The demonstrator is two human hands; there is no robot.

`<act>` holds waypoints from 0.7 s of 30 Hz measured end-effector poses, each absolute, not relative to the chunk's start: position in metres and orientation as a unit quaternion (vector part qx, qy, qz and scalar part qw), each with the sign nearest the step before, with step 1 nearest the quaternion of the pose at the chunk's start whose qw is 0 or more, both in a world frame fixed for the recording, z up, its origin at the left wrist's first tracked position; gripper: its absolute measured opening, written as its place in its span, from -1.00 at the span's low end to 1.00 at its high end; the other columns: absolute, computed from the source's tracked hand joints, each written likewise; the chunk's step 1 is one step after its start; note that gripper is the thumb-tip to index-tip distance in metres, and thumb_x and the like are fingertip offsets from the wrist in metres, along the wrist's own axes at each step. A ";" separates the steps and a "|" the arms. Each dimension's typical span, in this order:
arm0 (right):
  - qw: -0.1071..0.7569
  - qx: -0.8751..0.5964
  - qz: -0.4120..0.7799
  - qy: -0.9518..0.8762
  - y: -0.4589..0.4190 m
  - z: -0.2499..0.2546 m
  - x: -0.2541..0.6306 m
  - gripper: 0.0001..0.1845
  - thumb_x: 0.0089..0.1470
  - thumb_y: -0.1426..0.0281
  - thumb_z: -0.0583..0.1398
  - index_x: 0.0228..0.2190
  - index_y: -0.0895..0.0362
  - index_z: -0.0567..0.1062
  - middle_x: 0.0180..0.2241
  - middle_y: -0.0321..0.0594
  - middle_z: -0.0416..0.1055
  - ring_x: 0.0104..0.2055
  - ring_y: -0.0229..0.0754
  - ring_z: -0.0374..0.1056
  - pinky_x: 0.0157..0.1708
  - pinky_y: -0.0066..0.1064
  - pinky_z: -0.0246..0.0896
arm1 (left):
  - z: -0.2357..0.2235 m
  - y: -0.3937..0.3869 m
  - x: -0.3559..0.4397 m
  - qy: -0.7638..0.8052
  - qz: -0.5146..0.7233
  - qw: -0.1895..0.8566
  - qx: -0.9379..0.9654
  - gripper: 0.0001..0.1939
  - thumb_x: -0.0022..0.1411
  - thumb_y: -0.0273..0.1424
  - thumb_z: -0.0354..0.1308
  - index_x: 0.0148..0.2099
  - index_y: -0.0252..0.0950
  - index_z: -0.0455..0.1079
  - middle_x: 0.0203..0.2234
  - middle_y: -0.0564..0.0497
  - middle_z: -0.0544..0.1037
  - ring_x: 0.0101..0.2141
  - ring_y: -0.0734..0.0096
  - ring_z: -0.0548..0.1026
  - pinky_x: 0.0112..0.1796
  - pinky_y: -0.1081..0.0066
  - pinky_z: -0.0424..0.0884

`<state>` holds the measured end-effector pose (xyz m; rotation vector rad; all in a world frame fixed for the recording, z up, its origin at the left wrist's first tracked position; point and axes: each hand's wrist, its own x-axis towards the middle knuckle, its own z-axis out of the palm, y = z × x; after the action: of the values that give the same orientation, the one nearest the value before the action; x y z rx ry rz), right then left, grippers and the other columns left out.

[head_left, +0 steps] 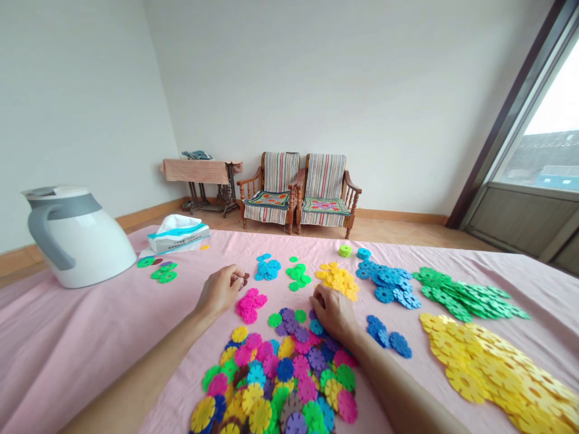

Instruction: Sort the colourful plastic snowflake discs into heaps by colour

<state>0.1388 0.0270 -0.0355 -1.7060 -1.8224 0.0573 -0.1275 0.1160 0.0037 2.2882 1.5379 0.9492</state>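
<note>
Head: left hand (220,291) pinches brown piece (240,279) (right hand (332,313) at pile (280,374) edge).

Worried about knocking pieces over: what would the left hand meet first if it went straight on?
Probably the cluster of light-blue interlocking discs ahead of the left hand, though depth is hard to judge here.

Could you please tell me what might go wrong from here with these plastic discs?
The right hand rests on the mixed heap, close to the small yellow pile, so a careless slide could perhaps blend colours. The left forearm lies low beside the heap and might drag discs. The pink cloth could wrinkle and shift piles.
</note>
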 end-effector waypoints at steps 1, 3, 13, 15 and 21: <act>0.318 -0.648 0.022 -0.692 0.027 -0.036 0.139 -0.86 0.06 0.42 0.07 -0.51 0.14 0.34 -0.55 -0.30 0.38 -0.50 -0.31 0.25 -0.52 -0.52 -0.11 | 0.006 0.117 -0.130 0.525 0.330 0.100 0.778 -0.89 0.12 -0.48 0.00 -0.29 -0.31 0.32 -0.37 0.02 0.45 -0.36 0.38 0.42 -0.34 0.45 0.28; 0.319 -0.646 0.024 -0.693 0.027 -0.036 0.139 -0.86 0.06 0.42 0.07 -0.51 0.15 0.34 -0.55 -0.30 0.38 -0.50 -0.31 0.25 -0.52 -0.52 -0.11 | 0.010 0.114 -0.129 0.517 0.337 0.088 0.782 -0.87 0.13 -0.48 -0.01 -0.25 -0.31 0.32 -0.29 -0.01 0.42 -0.28 0.35 0.40 -0.27 0.42 0.28; 0.322 -0.644 0.013 -0.694 0.028 -0.036 0.139 -0.86 0.05 0.43 0.07 -0.52 0.15 0.33 -0.56 -0.31 0.37 -0.51 -0.31 0.24 -0.52 -0.52 -0.13 | 0.030 0.043 -0.078 0.275 0.140 0.226 0.924 -0.87 0.05 -0.32 0.17 -0.38 -0.28 0.39 -0.44 0.06 0.43 -0.39 0.43 0.38 -0.36 0.49 0.26; 0.319 -0.643 0.011 -0.696 0.028 -0.036 0.139 -0.86 0.05 0.44 0.06 -0.52 0.14 0.33 -0.57 -0.31 0.36 -0.52 -0.32 0.23 -0.53 -0.52 -0.13 | 0.029 0.030 -0.075 0.267 0.115 0.219 0.931 -0.75 -0.04 -0.23 0.26 -0.35 -0.27 0.38 -0.40 0.06 0.42 -0.36 0.40 0.37 -0.36 0.48 0.25; 0.319 -0.646 0.014 -0.694 0.027 -0.034 0.137 -0.86 0.04 0.46 0.05 -0.53 0.14 0.33 -0.58 -0.31 0.35 -0.52 -0.32 0.23 -0.53 -0.51 -0.13 | 0.024 0.017 -0.073 0.267 0.091 0.225 0.933 -0.68 -0.14 -0.26 0.34 -0.33 -0.24 0.36 -0.34 0.07 0.39 -0.29 0.37 0.34 -0.31 0.48 0.25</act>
<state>0.1375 0.0271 -0.0336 -1.6986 -1.8246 0.0361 -0.0726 0.0165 0.0245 2.5725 0.7373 0.2498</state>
